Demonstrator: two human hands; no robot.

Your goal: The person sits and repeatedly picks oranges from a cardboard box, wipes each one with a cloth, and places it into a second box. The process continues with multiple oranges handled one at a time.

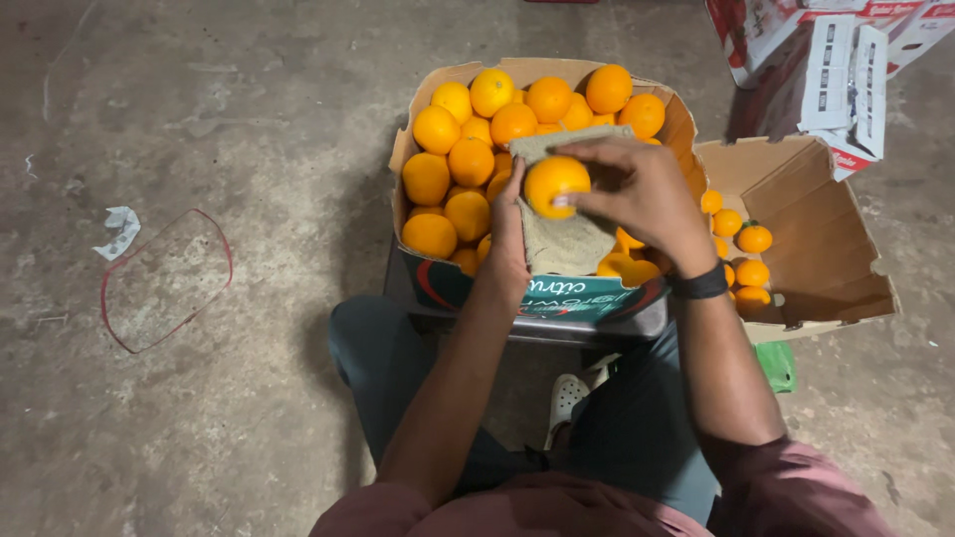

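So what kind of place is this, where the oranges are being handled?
Probably a fruit storeroom or packing area. A bare concrete floor, an open cardboard box heaped with oranges, a second box holding a few smaller ones, and stacked cartons behind suggest it.
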